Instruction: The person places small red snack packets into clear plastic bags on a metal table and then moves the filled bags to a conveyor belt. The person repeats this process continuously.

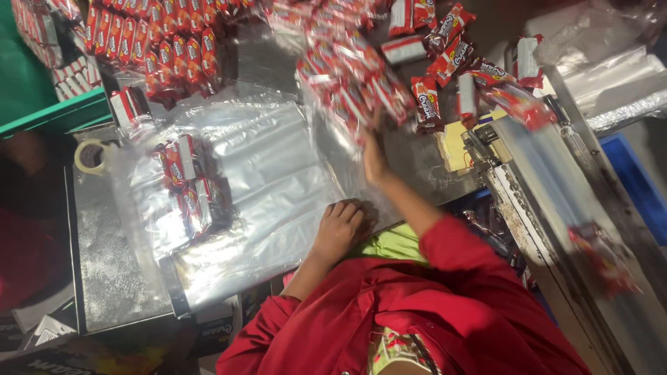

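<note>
My right hand (375,158) reaches forward and grips the lower edge of a clear plastic bag (351,83) stuffed with red snack packets; the bag is blurred. My left hand (342,226) rests as a closed fist on the near edge of a stack of flat clear plastic bags (271,173) on the metal table. Nothing shows inside that fist. To its left lies another clear bag holding a few red packets (186,182). Both my sleeves are red.
Rows of red packets (153,45) lie at the back left by a green crate (55,114). Loose packets (448,52) are scattered at the back right. A tape roll (90,155) sits at left. A metal sealing machine (535,187) and a blue bin (639,184) stand at right.
</note>
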